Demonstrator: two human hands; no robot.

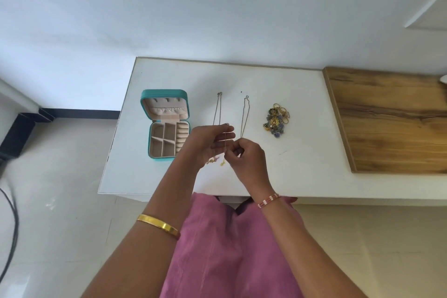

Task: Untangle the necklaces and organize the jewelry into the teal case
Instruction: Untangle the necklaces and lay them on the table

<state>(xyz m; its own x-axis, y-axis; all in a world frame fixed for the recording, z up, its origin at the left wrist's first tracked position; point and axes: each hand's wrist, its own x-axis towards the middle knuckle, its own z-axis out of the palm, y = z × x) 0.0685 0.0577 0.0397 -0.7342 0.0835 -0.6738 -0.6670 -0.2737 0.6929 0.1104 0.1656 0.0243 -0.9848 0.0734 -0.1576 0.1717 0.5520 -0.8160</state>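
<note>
The teal case (145,128) lies open on the white table (302,152), its beige compartments holding nothing. Two thin chain necklaces are stretched out on the table: one (219,106) beside the case, another (246,116) to its right. My left hand (208,143) is raised over the table with its fingers straight, and a fine chain (225,145) hangs across them. My right hand (246,157) pinches that chain at its lower part. Small gold pendants (222,163) dangle below my hands. A heap of rings and blue-gold earrings (277,120) lies further right.
A wooden board (391,118) covers the table's right part. The table stands against a white wall. The floor lies to the left, with a black cable (13,225) and a dark skirting. Pink clothing fills the lower middle of the view.
</note>
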